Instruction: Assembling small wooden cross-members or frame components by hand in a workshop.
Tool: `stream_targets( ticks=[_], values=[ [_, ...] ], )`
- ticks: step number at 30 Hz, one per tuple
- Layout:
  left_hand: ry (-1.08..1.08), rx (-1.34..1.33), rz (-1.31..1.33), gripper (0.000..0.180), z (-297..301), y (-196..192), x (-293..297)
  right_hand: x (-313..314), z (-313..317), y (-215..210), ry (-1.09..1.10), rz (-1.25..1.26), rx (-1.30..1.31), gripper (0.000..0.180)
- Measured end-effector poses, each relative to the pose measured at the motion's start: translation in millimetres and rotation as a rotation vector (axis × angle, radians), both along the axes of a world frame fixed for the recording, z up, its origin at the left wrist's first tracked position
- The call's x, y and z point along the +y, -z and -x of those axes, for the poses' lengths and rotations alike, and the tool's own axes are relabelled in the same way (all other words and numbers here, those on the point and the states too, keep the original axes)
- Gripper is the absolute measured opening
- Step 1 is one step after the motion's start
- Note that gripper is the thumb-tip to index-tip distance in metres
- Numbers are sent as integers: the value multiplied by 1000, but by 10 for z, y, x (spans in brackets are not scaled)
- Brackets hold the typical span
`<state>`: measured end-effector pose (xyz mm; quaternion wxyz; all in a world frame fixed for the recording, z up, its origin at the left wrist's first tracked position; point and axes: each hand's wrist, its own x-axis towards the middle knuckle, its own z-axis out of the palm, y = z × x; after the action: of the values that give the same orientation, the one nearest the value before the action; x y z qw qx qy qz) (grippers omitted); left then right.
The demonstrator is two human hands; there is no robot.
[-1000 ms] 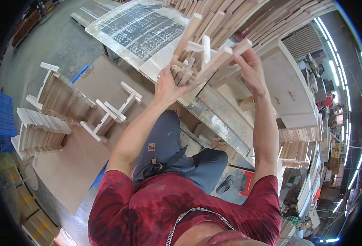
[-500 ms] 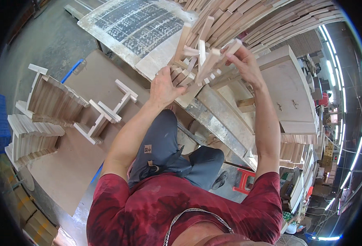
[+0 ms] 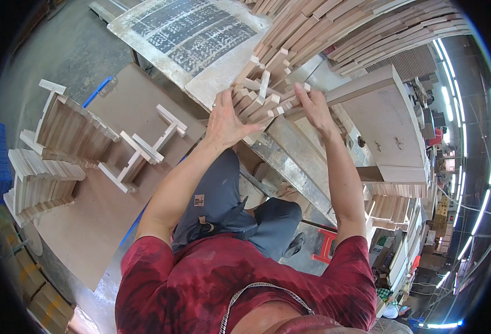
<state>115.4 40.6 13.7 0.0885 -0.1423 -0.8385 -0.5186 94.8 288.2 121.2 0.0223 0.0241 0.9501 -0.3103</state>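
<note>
Both hands clasp a bundle of short pale wooden sticks [image 3: 262,100] at the upper centre of the frame.

The left hand [image 3: 226,123] presses the bundle's left side with fingers spread; the right hand [image 3: 314,106] closes on its right side, so the sticks sit between the palms, against the large stack of long pale wooden slats [image 3: 357,28] behind. A flat grey-and-white patterned sheet [image 3: 190,33] lies at the upper left. Brown cardboard boxes [image 3: 34,289] sit at the lower left edge.
</note>
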Motion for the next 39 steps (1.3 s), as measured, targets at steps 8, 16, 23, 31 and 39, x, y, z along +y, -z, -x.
stream_targets(
  ticks=[8,16,23,31,39],
  values=[
    [-64,14,49,109,15,14,65,-236,-169,0,134,390,237,45],
    [-78,215,73,94,71,178,112,-108,6,173,87,114,293,30],
    [-46,20,112,89,44,-20,107,-452,-559,-43,-46,-168,755,33],
    [-72,66,54,95,96,167,129,-963,-715,301,-198,-84,690,43],
    [44,-13,-89,83,200,79,181,-869,-939,259,-182,-12,711,64]
  ],
)
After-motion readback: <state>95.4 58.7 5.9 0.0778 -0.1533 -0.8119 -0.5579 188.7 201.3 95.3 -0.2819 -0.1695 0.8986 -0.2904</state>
